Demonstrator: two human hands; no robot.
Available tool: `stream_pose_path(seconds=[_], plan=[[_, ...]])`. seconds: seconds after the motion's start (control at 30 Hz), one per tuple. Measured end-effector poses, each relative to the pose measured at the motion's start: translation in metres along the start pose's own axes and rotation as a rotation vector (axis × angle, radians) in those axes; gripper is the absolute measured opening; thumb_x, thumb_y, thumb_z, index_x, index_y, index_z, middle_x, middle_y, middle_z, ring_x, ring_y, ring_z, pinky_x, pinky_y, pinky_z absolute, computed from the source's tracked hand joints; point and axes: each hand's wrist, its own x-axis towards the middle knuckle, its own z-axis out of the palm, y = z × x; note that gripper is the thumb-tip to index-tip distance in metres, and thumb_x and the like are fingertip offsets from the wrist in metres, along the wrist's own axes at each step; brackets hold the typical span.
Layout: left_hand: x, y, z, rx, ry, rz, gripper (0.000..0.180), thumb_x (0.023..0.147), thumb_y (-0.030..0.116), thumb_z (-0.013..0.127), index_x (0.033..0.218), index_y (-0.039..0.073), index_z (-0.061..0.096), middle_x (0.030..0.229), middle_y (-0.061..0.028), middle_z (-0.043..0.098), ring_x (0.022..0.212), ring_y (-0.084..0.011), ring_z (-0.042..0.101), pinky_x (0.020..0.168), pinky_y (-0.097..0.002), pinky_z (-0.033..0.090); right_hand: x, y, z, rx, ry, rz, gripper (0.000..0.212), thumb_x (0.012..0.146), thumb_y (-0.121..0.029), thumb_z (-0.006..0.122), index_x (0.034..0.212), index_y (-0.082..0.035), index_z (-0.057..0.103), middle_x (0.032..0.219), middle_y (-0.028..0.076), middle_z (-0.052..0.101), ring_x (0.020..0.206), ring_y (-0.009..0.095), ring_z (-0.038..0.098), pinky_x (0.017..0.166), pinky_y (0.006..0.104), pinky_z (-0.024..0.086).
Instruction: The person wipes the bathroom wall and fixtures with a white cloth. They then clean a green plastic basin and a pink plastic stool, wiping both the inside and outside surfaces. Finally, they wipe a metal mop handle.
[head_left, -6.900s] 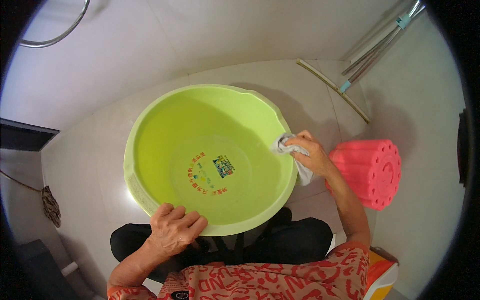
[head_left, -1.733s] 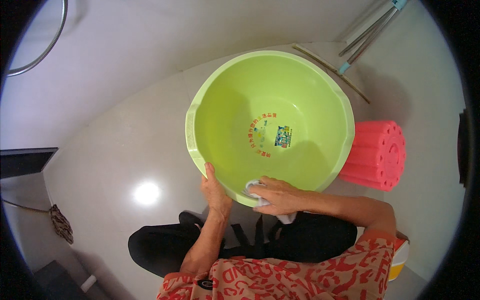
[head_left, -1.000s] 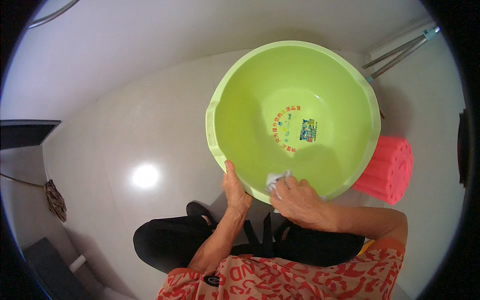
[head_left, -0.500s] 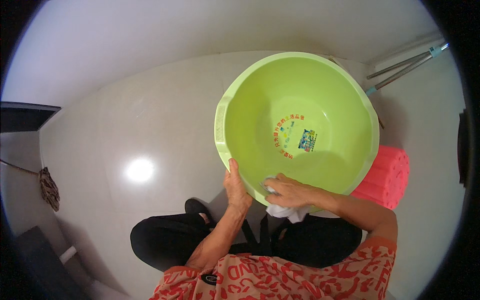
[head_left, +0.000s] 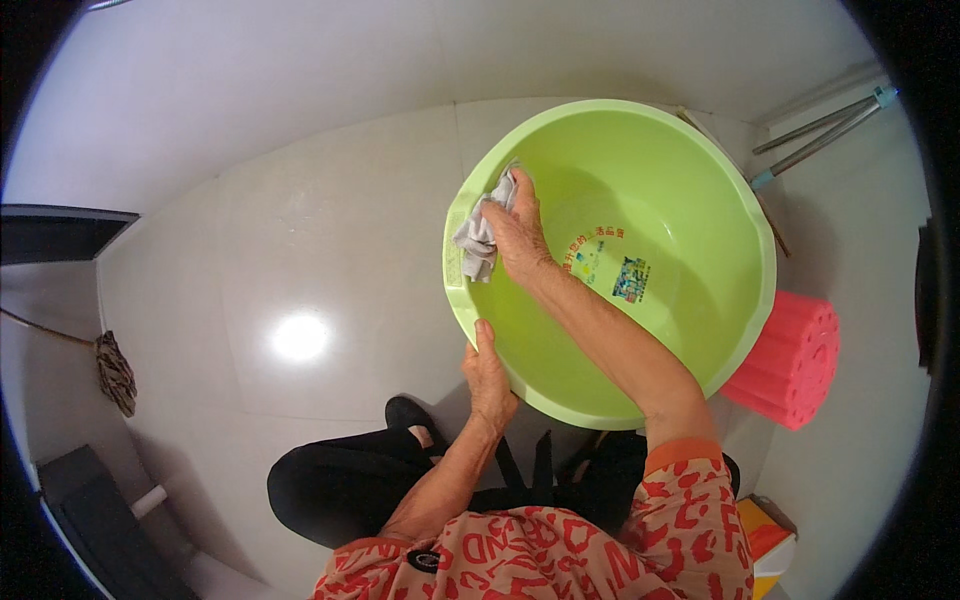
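A large light-green plastic basin (head_left: 680, 160) is held tilted in front of me, its inside facing up toward me. My left hand (head_left: 489, 385) grips the basin's near-left rim, thumb on the inner side and fingers hidden beneath. In my right hand (head_left: 518, 235) is a crumpled pale grey cloth (head_left: 480, 235), pressed against the left rim and the inner wall beside it. My right forearm crosses the basin's inside and covers part of the coloured print on its bottom.
A pink plastic stool or bucket (head_left: 790, 360) lies right of the basin. Metal poles (head_left: 825, 135) lean at the far-right wall. A mop (head_left: 115, 370) stands at the left, above a dark box-like object (head_left: 105, 520). An orange-and-yellow box (head_left: 765, 545) sits at lower right.
My right hand has moved with the cloth from the basin's near rim up to its left rim. My left hand keeps its hold, and the view has shifted slightly.
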Motion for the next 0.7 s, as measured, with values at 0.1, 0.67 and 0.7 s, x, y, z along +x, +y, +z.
stream_pose_path(seconds=[0.1, 0.67, 0.7], plan=[[0.003, -0.003, -0.002, 0.067, -0.03, 0.011, 0.052, 0.095, 0.048, 0.047, 0.122, 0.003, 0.044, 0.11, -0.0094, 0.055, 0.093, -0.0205, 0.058, 0.078, -0.0361, 0.051, -0.008, 0.019, -0.009, -0.376, 0.003, -0.429, 0.056, 0.08, -0.006, 0.05, 0.134, -0.001, 0.036, 0.122, 0.028, 0.037, 0.108, 0.043, 0.04, 0.097, 0.0509, 0.034], [-0.009, 0.008, 0.022, 0.164, 0.031, 0.192, 0.04, 0.098, 0.039, 0.046, 0.107, 0.001, 0.054, 0.093, -0.0038, 0.058, 0.083, -0.0112, 0.054, 0.072, -0.0274, 0.046, 0.017, -0.05, -0.035, -0.983, -0.4, -1.031, 0.037, 0.08, -0.009, 0.057, 0.117, -0.009, 0.056, 0.116, 0.012, 0.047, 0.102, 0.032, 0.045, 0.089, 0.0382, 0.045], [-0.011, 0.009, 0.024, 0.186, 0.045, 0.182, 0.041, 0.098, 0.039, 0.046, 0.107, 0.0, 0.054, 0.093, -0.004, 0.059, 0.082, -0.0113, 0.054, 0.072, -0.0274, 0.046, 0.026, -0.048, -0.039, -1.0, -0.359, -1.018, 0.037, 0.081, -0.008, 0.057, 0.117, -0.009, 0.056, 0.117, 0.012, 0.047, 0.102, 0.032, 0.045, 0.089, 0.0386, 0.045]])
